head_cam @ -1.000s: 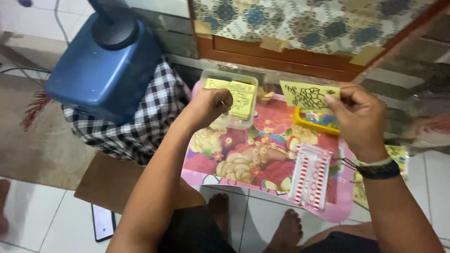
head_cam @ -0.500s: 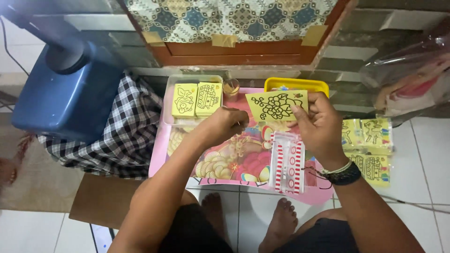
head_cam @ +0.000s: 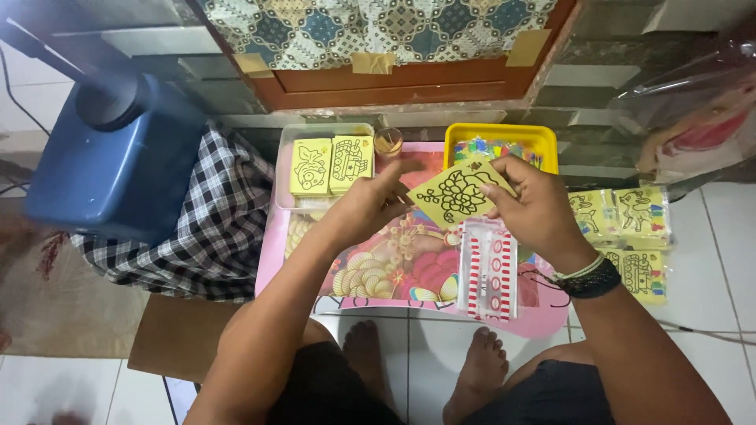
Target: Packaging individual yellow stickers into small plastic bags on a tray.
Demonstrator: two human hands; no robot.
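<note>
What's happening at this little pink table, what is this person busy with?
A person sits at a low pink table, holding a yellow card with a black line drawing up over it. The right hand grips the card's edge; the left hand is at its other side, fingers extended. More yellow cards lie in a clear tray, a yellow tray sits behind, and a red-and-white striped packet lies below the hands.

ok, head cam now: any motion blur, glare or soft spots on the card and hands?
Head view: yellow card sharp, black line drawing legible; right hand crisp; left hand slightly smeared at the fingertips. Light even and diffuse, shadows weak. Glare only on the clear plastic bag at upper right. Bottom-left floor corner is blurred.
</note>
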